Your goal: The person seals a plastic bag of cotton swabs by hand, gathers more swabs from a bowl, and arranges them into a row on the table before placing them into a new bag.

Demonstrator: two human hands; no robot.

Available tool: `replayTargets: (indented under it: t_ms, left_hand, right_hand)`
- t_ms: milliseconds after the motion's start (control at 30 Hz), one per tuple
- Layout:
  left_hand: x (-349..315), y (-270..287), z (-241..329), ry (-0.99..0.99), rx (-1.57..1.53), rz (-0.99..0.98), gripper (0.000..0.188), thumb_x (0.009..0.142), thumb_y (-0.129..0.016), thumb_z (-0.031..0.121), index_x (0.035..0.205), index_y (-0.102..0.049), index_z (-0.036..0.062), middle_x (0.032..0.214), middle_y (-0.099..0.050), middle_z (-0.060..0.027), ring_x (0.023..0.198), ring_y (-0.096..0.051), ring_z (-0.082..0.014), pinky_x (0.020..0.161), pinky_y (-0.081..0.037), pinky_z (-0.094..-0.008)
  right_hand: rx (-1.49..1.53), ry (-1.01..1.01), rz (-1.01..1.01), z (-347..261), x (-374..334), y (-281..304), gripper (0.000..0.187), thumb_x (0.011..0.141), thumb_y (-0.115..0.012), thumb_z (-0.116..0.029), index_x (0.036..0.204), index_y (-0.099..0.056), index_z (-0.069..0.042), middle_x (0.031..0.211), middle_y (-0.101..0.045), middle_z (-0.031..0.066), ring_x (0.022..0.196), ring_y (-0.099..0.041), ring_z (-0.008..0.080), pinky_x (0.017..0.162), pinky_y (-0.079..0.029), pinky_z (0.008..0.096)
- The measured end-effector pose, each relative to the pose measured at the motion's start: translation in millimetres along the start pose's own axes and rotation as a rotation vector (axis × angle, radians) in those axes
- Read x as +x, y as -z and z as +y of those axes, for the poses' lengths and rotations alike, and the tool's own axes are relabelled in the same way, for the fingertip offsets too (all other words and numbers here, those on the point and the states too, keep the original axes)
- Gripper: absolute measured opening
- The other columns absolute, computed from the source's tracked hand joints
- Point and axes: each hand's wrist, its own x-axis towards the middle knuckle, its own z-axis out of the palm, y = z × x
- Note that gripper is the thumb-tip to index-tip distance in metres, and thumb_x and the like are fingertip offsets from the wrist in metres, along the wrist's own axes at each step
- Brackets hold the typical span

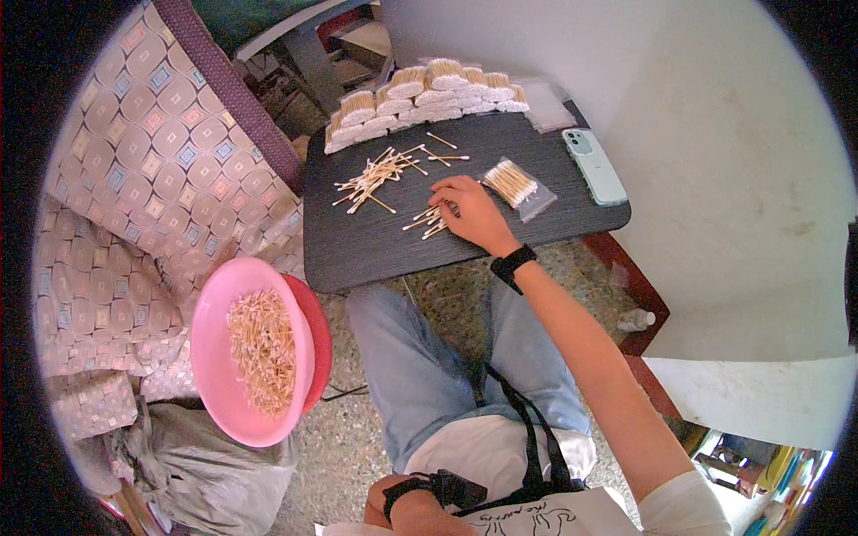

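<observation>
My right hand [469, 214] is over a small group of cotton swabs [420, 223] on the dark table, its fingers bent and closed around some of them. The swab tips stick out to the left from under the fingers. Just right of the hand lies a clear plastic bag [536, 207] partly filled with a neat row of cotton swabs [509, 181]. Farther left, a loose heap of cotton swabs [375, 181] is scattered on the tabletop. My left hand [393, 500] is low at my waist, near a black wrist strap; its fingers are hidden.
Stacked packs of cotton swabs [429, 98] line the table's far edge, beside empty clear bags [547, 109]. A phone [594, 168] lies at the right edge of the table [357, 255]. A pink basin [210, 357] full of swabs stands left. A wall [733, 179] rises at right.
</observation>
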Motion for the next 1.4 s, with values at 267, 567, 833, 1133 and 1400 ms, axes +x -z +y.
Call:
replayTargets:
  t_ms: [267,567,833,1133,1400]
  left_hand:
    - [-17.5,10.1,-17.9,-0.234,0.515,-0.115,0.026,0.089,-0.056,0.023,0.114,-0.056,0.0143,0.120,-0.053,-0.0052,0.106,-0.054,-0.0223,0.086,-0.048,-0.0289]
    - [-69.5,135.2,-60.0,0.791,1.470,0.152,0.012,0.079,-0.055,-0.001,0.089,-0.060,0.0038,0.090,-0.061,-0.0112,0.087,-0.057,-0.0306,0.079,-0.044,-0.0376]
    - [-162.0,242.5,-52.1,1.062,1.897,-0.111,0.026,0.079,-0.052,-0.002,0.103,-0.057,0.0053,0.110,-0.053,-0.0107,0.111,-0.048,-0.0302,0.091,-0.039,-0.0433]
    - [-169.8,274.7,-71.6,0.916,2.067,-0.305,0.029,0.093,-0.047,0.016,0.121,-0.053,0.0078,0.129,-0.049,-0.0094,0.121,-0.044,-0.0294,0.103,-0.029,-0.0422]
    - [-162.3,229.0,-88.5,0.982,1.658,-0.219,0.046,0.088,-0.056,0.027,0.128,-0.046,0.0048,0.126,-0.051,-0.0143,0.120,-0.044,-0.0318,0.102,-0.031,-0.0421]
  right_hand:
    - [-0.015,-0.010,-0.050,-1.9,2.8,0.8,0.009,0.078,-0.059,-0.005,0.084,-0.066,-0.004,0.102,-0.061,0.0092,0.100,-0.054,0.0284,0.088,-0.044,0.0385]
    - [-0.008,0.004,-0.006,-2.9,-0.5,7.0,0.010,0.076,-0.058,-0.005,0.083,-0.064,-0.005,0.097,-0.062,0.0128,0.097,-0.056,0.0316,0.088,-0.045,0.0398]
    - [0.016,-0.006,0.000,-3.5,2.5,2.3,0.009,0.076,-0.058,-0.005,0.082,-0.065,-0.004,0.097,-0.062,0.0128,0.097,-0.056,0.0316,0.088,-0.045,0.0390]
    - [-0.003,0.004,-0.006,-10.1,4.5,1.1,0.007,0.076,-0.059,-0.006,0.080,-0.065,-0.004,0.097,-0.062,0.0126,0.096,-0.056,0.0317,0.087,-0.046,0.0392]
    - [-0.140,0.043,-0.036,-0.7,1.6,6.8,0.019,0.082,-0.057,-0.012,0.098,-0.064,-0.007,0.096,-0.062,0.0090,0.097,-0.052,0.0289,0.087,-0.037,0.0415]
